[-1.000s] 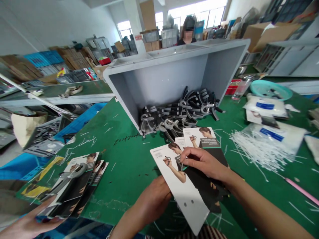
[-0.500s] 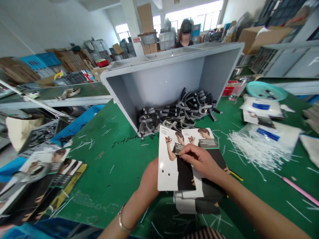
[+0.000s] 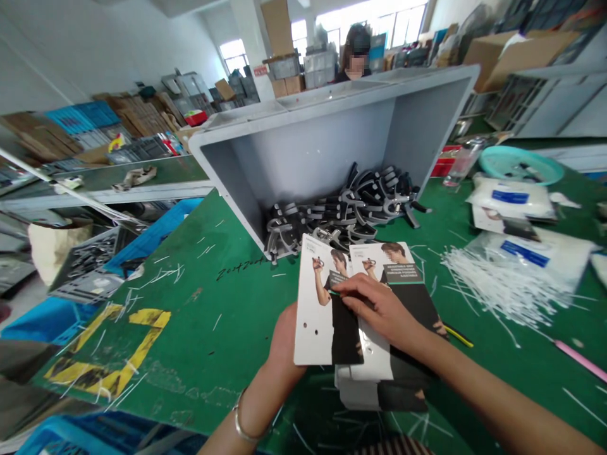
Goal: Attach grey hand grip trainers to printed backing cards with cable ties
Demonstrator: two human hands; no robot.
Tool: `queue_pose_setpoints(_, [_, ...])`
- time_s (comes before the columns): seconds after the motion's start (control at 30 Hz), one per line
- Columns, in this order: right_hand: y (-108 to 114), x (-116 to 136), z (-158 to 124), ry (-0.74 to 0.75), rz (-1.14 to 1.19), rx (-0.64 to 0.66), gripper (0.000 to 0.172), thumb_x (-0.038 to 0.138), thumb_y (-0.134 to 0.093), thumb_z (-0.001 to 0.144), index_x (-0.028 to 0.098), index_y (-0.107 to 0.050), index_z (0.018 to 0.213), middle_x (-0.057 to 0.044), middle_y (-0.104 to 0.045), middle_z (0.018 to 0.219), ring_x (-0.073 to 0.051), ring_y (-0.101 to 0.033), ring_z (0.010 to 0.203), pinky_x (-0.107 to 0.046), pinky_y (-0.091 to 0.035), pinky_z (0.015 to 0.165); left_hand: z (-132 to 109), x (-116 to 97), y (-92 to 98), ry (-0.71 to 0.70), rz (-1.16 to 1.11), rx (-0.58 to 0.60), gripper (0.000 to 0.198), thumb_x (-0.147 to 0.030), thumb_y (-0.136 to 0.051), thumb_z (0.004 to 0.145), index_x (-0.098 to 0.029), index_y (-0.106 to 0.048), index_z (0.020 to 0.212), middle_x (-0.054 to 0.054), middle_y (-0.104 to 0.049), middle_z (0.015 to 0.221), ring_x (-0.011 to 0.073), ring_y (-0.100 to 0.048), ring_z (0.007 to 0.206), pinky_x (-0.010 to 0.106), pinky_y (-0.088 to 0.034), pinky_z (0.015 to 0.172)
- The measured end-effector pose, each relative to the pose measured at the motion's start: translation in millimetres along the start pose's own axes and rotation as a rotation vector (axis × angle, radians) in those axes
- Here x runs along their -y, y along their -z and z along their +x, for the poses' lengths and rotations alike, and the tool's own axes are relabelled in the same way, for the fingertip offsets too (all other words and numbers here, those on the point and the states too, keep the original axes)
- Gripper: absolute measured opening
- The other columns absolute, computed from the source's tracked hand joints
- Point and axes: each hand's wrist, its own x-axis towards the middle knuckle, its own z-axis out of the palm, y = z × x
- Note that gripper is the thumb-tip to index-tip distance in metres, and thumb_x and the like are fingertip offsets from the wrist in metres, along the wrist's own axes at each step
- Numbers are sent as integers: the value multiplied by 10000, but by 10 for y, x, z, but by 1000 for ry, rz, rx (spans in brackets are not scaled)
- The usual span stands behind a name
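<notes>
A printed card (image 3: 327,309), white down its left side with two small holes and a figure in black on its right, is being held upright just above the green table (image 3: 227,316). The left hand (image 3: 283,341) is gripping it from behind at its lower left edge, fingers hidden by the card, a bracelet (image 3: 241,423) showing on the wrist. The right hand (image 3: 379,309) is lying over the card's right part, its fingertips (image 3: 344,287) pinching together on the card's face near the middle; what is between them is too small to tell.

Under the right hand and partly beneath the held card, a stack of like cards (image 3: 393,297) is lying flat on the table, running toward the person. Just beyond both hands, a grey bin (image 3: 322,139) is lying tipped on its side, open toward the person, with a heap of black and grey hand grippers (image 3: 341,215) spilling at its mouth. To the right of the right hand, a pile of thin white strips (image 3: 488,284) is spreading over the table, with white plastic bags (image 3: 521,246) and a teal bowl (image 3: 519,165) beyond it. A yellow pencil (image 3: 458,336) is lying just right of the stack. Well left of the left hand, yellow tape marks (image 3: 118,354) are showing on the table. Another person (image 3: 355,57) is sitting far behind the bin.
</notes>
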Motion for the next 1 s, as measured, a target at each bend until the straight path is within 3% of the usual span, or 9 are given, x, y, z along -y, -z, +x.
queue_pose_setpoints(0.13, [7, 3, -4, 7, -9, -21, 239, 214, -510, 991, 262, -631, 1192, -64, -642, 1091, -219, -592, 1054, -386, -449, 940, -7, -112, 59, -93, 237, 48, 135, -201, -592, 813, -153, -714, 783, 102, -731, 765, 234, -639, 672, 331, -494, 657])
queue_pose_setpoints(0.4, [-8, 16, -49, 49, -24, -99, 295, 237, -534, 982, 276, -603, 1265, -71, -616, 1186, -232, -565, 1147, -414, -433, 1018, -11, -126, 174, -370, 280, 48, 202, -130, -543, 883, -158, -709, 993, 96, -707, 975, 212, -669, 872, 319, -538, 798])
queue_pose_setpoints(0.7, [-28, 11, -74, 76, -71, -81, 306, 252, -511, 992, 295, -590, 1285, -84, -593, 1209, -248, -557, 1162, -454, -450, 1015, 84, -27, 143, -369, 373, 90, 278, -96, -548, 869, -155, -683, 1104, 106, -722, 1005, 227, -678, 857, 343, -553, 796])
queue_pose_setpoints(0.87, [-30, 23, -68, 70, -69, -63, 283, 241, -513, 993, 289, -606, 1256, -81, -598, 1176, -235, -560, 1139, -433, -449, 1006, 67, -37, 141, -369, 355, 73, 153, -110, -574, 843, -153, -696, 925, 83, -716, 843, 218, -666, 740, 323, -536, 719])
queue_pose_setpoints(0.93, [-34, 34, -62, 64, -59, -60, 284, 244, -521, 989, 288, -603, 1257, -82, -596, 1180, -236, -555, 1145, -437, -443, 1013, 51, -52, 143, -296, 300, 19, 144, -139, -584, 843, -163, -682, 946, 67, -710, 814, 210, -665, 717, 303, -526, 687])
queue_pose_setpoints(1.0, [-43, 54, -55, 54, -43, -62, 303, 251, -542, 979, 288, -591, 1276, -86, -590, 1201, -245, -546, 1160, -447, -437, 1022, 50, -63, 138, -149, 204, -65, 245, -184, -601, 846, -168, -636, 1088, 52, -714, 836, 198, -667, 701, 283, -522, 663])
